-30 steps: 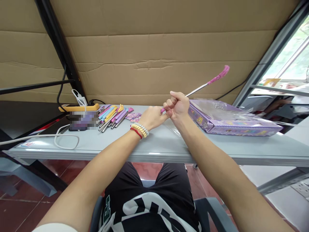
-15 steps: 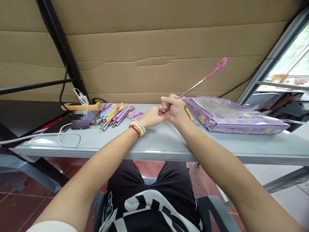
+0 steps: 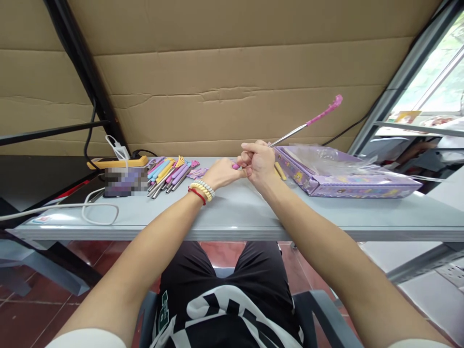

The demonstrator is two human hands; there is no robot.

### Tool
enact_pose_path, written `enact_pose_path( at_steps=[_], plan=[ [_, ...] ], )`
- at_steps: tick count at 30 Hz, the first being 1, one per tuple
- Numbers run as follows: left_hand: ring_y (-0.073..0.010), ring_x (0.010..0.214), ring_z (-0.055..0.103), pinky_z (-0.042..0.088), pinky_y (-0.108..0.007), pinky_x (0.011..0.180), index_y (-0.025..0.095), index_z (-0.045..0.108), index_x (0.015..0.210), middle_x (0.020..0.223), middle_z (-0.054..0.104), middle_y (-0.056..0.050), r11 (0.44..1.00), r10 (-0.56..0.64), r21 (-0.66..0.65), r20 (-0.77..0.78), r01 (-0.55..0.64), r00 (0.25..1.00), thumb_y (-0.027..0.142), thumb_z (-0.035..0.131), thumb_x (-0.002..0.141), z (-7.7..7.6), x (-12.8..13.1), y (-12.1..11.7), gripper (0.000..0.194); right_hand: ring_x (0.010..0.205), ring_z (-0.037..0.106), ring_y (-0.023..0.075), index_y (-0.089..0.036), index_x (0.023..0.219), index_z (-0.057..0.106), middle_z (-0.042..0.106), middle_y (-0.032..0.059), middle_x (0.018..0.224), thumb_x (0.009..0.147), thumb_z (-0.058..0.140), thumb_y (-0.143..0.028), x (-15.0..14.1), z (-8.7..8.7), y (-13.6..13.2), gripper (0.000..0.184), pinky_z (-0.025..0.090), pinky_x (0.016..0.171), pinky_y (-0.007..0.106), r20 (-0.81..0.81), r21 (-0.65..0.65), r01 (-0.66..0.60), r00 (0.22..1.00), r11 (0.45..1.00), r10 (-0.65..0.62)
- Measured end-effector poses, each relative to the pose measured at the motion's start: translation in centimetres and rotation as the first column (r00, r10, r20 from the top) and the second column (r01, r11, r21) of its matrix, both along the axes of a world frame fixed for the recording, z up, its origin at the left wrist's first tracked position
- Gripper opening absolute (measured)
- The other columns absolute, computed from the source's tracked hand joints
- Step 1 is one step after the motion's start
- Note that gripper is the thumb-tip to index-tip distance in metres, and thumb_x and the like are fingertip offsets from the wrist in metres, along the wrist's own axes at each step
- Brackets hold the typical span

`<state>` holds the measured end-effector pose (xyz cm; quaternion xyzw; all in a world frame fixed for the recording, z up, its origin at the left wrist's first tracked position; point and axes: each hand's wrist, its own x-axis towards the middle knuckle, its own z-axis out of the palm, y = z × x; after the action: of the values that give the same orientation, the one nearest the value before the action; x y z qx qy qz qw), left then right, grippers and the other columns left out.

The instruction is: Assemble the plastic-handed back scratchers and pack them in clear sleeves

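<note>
A pink telescopic back scratcher [image 3: 324, 114] stretches up and to the right from my hands. Its claw-like tip is in the air, and part of its silver rod shows. My right hand [image 3: 261, 163] is closed around its lower part. Fingers of my left hand [image 3: 224, 174] pinch near the pink-purple handle end, which peeks out between both hands; the rest of the handle is hidden. To the left lies a pile of folded back scratchers [image 3: 170, 175] in several colours. A yellow handle [image 3: 280, 170] rests just right of my right hand.
A purple printed box [image 3: 362, 190] with clear plastic wrap [image 3: 322, 162] on it lies at right. Purple printed cards [image 3: 197, 173] lie beside the pile. At left are a yellow power strip [image 3: 121, 163], a blurred purple thing and a white cable [image 3: 99, 223]. Cardboard [image 3: 232, 72] stands behind.
The back scratcher's pink tip has dipped slightly and turned, its claw now seen more edge-on. Both hands keep their grip in nearly the same place. The whole view has shifted a little.
</note>
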<state>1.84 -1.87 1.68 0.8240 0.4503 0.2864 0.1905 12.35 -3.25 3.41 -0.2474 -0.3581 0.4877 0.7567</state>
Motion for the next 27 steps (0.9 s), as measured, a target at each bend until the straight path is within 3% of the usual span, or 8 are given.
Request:
enact_pose_path(
  at_steps=[6,10,13,16,20,24,27],
  plan=[
    [-0.0151,0.050,0.039,0.023,-0.031,0.053,0.023,0.027,0.048,0.047,0.033,-0.001,0.984,0.169,0.067,-0.034,-0.166,0.985,0.075,0.058,0.065,-0.3,0.1,-0.2,0.063,0.031,0.017,0.0028,-0.021,0.066,0.007,0.013,-0.0122,0.040,0.057,0.061,-0.011,1.5,0.8,0.8,0.055,0.021,0.033,0.021,-0.048,-0.003,0.109,0.993,0.994,-0.109],
    [-0.0155,0.049,0.039,0.023,-0.032,0.052,0.023,0.026,0.049,0.047,0.035,-0.002,0.985,0.151,0.088,-0.041,-0.147,0.988,0.078,0.057,0.065,-0.9,0.0,0.1,0.066,0.033,0.012,0.0027,-0.020,0.064,0.010,0.010,-0.0115,0.041,0.059,0.064,-0.016,3.4,1.0,1.4,0.055,0.020,0.033,0.022,-0.043,0.029,0.133,0.990,0.991,-0.132],
    [-0.0143,0.050,0.036,0.022,-0.032,0.053,0.022,0.024,0.050,0.048,0.035,-0.001,0.988,0.053,0.144,-0.016,-0.050,0.998,0.076,0.043,0.077,-1.1,-0.3,0.5,0.064,0.033,0.013,0.0031,-0.020,0.062,0.011,0.010,-0.0107,0.042,0.063,0.065,-0.021,4.3,1.1,1.3,0.054,0.023,0.034,0.023,-0.022,0.072,0.063,0.998,0.995,-0.062],
    [-0.0128,0.051,0.031,0.021,-0.032,0.055,0.021,0.026,0.052,0.051,0.032,0.000,0.978,0.008,0.208,0.034,-0.015,0.999,0.070,0.029,0.086,-1.2,-0.8,0.9,0.060,0.035,0.027,0.0043,-0.020,0.059,0.015,0.021,-0.0091,0.043,0.066,0.066,-0.025,4.0,0.9,0.8,0.052,0.034,0.040,0.023,-0.004,0.130,-0.031,0.999,0.991,0.032],
    [-0.0112,0.055,0.028,0.022,-0.029,0.055,0.021,0.029,0.059,0.057,0.033,0.003,0.981,-0.040,0.193,0.060,0.028,0.997,0.065,0.044,0.082,-1.5,-1.4,1.2,0.052,0.046,0.047,0.0088,-0.020,0.057,0.019,0.032,-0.0071,0.047,0.063,0.072,-0.028,2.4,-0.3,0.6,0.053,0.044,0.049,0.025,0.103,0.093,-0.205,0.975,0.974,0.195],
    [-0.0111,0.056,0.034,0.025,-0.028,0.055,0.021,0.033,0.064,0.060,0.039,0.004,0.981,-0.094,0.172,0.014,0.091,0.995,0.061,0.059,0.073,-1.7,-1.4,1.2,0.048,0.043,0.041,0.0074,-0.019,0.055,0.017,0.024,-0.0087,0.044,0.056,0.077,-0.025,1.4,-1.5,1.1,0.060,0.042,0.046,0.024,0.184,0.052,-0.341,0.927,0.939,0.327],
    [-0.0146,0.055,0.042,0.024,-0.029,0.055,0.022,0.034,0.059,0.055,0.041,0.002,0.986,0.038,0.167,-0.049,-0.029,0.998,0.062,0.060,0.071,-1.6,-1.0,1.1,0.050,0.039,0.033,0.0061,-0.020,0.055,0.016,0.019,-0.0096,0.043,0.057,0.076,-0.026,1.1,-1.8,1.3,0.060,0.041,0.045,0.025,0.172,0.069,-0.325,0.935,0.943,0.310]
  ],
)
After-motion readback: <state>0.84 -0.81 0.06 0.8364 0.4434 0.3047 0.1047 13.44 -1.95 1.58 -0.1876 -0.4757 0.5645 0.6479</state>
